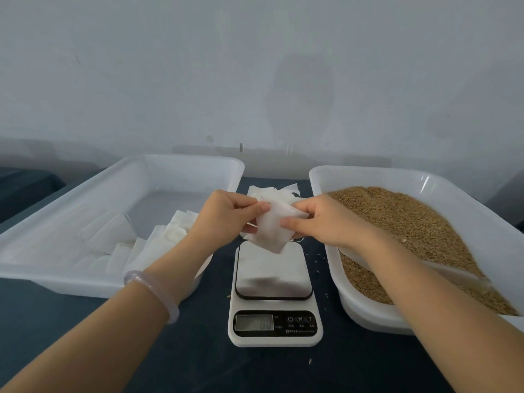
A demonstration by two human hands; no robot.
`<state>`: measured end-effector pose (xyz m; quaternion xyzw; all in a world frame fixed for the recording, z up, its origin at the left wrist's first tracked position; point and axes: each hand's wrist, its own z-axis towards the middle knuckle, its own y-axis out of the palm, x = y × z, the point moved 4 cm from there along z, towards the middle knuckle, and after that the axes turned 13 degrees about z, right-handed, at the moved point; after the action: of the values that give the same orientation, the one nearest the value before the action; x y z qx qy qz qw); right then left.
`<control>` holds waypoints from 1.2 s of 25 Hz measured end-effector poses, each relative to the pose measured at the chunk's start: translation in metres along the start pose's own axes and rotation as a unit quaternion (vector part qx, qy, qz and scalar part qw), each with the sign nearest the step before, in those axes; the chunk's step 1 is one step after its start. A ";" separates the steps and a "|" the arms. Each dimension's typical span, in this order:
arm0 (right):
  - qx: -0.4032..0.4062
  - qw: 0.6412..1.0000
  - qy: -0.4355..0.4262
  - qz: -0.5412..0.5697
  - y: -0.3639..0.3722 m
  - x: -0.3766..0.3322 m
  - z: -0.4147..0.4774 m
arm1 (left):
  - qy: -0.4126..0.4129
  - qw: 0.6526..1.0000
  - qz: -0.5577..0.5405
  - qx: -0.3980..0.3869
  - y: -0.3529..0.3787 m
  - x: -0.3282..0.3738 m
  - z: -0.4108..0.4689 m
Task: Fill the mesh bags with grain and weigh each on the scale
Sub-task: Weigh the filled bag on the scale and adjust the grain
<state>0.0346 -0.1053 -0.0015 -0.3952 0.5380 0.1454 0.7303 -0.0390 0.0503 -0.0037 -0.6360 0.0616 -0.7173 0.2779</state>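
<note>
You are holding one white mesh bag point(273, 226) above the scale point(274, 293), your left hand point(226, 215) and right hand point(323, 219) each pinching an edge with curled fingers. The grain point(411, 222) is sitting in the right tub point(368, 174); more bags point(170, 234) are lying in the left tub point(71, 199) on the table point(198, 350).

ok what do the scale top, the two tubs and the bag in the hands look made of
Scale top: probably brushed steel, dull grey with soft reflections. Left tub and right tub: translucent white plastic, glossy rims. Bag: thin white fabric, maybe fine mesh; it creases limply.
</note>
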 end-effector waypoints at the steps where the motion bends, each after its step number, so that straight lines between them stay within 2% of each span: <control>1: -0.005 0.999 0.001 -0.040 0.001 0.001 0.001 | -0.013 1.000 0.007 -0.011 0.000 -0.003 0.000; 3: -0.018 0.997 0.008 -0.079 0.004 0.002 0.003 | -0.020 0.997 0.062 -0.040 -0.001 -0.006 -0.001; 6: -0.081 0.990 0.052 -0.099 0.008 0.008 0.007 | -0.027 0.969 0.211 -0.127 -0.001 -0.011 0.000; 10: -0.112 0.984 0.084 -0.109 0.011 0.013 0.012 | 0.007 0.946 0.302 -0.119 0.001 -0.009 0.003; 17: -0.115 0.967 0.097 -0.205 0.016 0.011 0.016 | 0.016 0.931 0.345 -0.120 0.007 -0.011 0.007; 19: -0.128 0.956 0.090 -0.248 0.021 0.012 0.016 | 0.029 0.914 0.382 -0.131 0.010 -0.012 0.007; 23: -0.127 0.944 0.090 -0.292 0.032 0.014 0.018 | 0.049 0.854 0.487 -0.176 0.024 -0.012 0.008; 30: -0.114 0.927 0.074 -0.351 0.041 0.016 0.020 | 0.066 0.830 0.521 -0.189 0.035 -0.012 0.011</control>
<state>0.0284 -0.0675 -0.0314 -0.6486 0.3978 -0.0895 0.6427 -0.0168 0.0298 -0.0272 -0.5010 0.5366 -0.4802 0.4799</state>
